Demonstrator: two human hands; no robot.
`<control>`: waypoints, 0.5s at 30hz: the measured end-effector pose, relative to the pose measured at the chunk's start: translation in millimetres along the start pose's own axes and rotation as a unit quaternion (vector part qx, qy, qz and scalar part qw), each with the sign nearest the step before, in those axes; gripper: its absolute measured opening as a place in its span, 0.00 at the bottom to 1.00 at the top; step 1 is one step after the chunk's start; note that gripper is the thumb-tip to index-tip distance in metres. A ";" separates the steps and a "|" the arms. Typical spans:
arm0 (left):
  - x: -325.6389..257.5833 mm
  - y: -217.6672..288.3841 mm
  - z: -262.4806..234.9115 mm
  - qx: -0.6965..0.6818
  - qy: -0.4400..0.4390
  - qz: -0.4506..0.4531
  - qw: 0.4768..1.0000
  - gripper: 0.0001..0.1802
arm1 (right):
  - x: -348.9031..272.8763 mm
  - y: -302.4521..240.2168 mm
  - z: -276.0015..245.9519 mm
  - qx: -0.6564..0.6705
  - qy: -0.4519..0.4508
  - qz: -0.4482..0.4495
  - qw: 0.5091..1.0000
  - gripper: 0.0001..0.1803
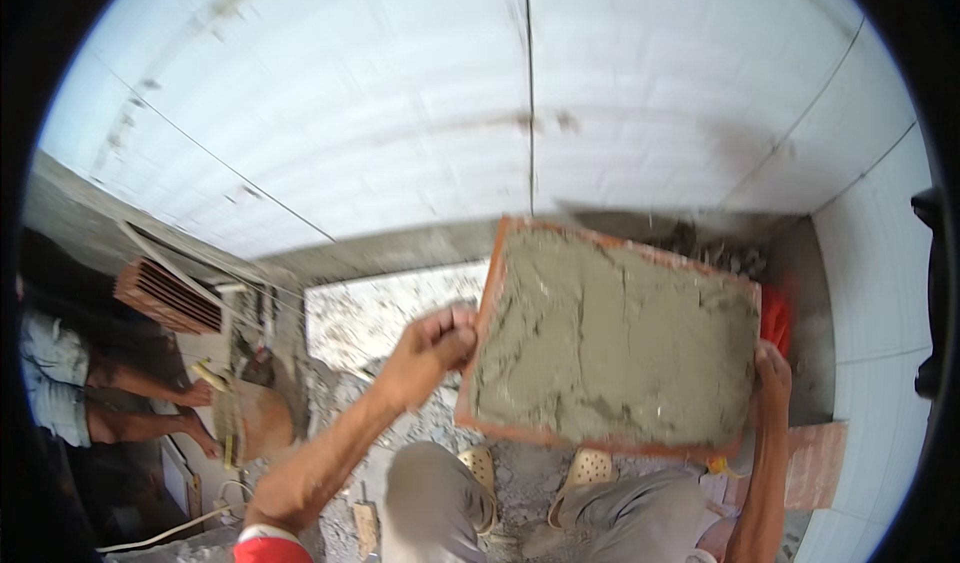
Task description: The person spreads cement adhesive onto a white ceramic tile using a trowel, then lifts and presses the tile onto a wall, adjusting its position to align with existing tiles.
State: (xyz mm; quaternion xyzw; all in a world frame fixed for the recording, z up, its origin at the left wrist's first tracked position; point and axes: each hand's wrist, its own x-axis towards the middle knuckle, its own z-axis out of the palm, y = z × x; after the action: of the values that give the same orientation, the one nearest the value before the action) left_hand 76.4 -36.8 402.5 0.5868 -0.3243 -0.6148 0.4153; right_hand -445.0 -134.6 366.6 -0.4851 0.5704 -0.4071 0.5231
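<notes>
White wall tiles (420,113) stand behind a debris-covered floor (430,425). Left hand (425,358) pinches the left edge of a terracotta slab (493,275); right hand (772,378) grasps its right edge. Terracotta slab is raised between both hands, above the floor, its visible face coated with grey mortar (640,338).

Large white tiles (640,93) with thin dark joints and brownish smears cover the wall (400,113) ahead, above a bare grey strip (385,250). Another white-tiled wall (880,303) stands at right. The grey floor (522,491) is rough and littered with rubble (335,398).
</notes>
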 end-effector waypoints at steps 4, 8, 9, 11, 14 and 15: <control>-108.8 107.4 6.1 -0.118 0.068 -0.012 0.991 0.12 | -55.5 -134.2 -6.8 -0.066 0.032 0.028 0.997 0.23; -210.8 225.2 0.5 -0.291 0.072 0.050 0.953 0.18 | -98.6 -267.9 8.6 0.001 0.018 0.009 1.000 0.21; -232.5 251.5 1.3 -0.271 0.119 0.093 0.951 0.21 | -113.5 -295.0 11.2 0.031 0.012 0.066 0.997 0.25; -270.9 308.1 -2.8 -0.244 0.107 0.240 0.934 0.30 | -123.5 -340.2 27.6 0.090 -0.022 0.011 0.996 0.22; -303.6 359.0 50.8 -0.344 0.136 0.309 0.876 0.25 | -133.6 -396.2 28.0 0.092 -0.043 -0.047 0.994 0.21; -308.4 378.2 58.9 -0.349 0.144 0.324 0.867 0.25 | -141.2 -411.4 35.0 0.112 -0.010 -0.033 0.993 0.18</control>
State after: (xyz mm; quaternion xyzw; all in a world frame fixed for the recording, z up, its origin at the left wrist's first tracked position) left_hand 56.8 64.7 883.0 0.3474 -0.1972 -0.4274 0.8110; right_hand -360.4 -76.2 790.7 -0.4461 0.4994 -0.4807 0.5661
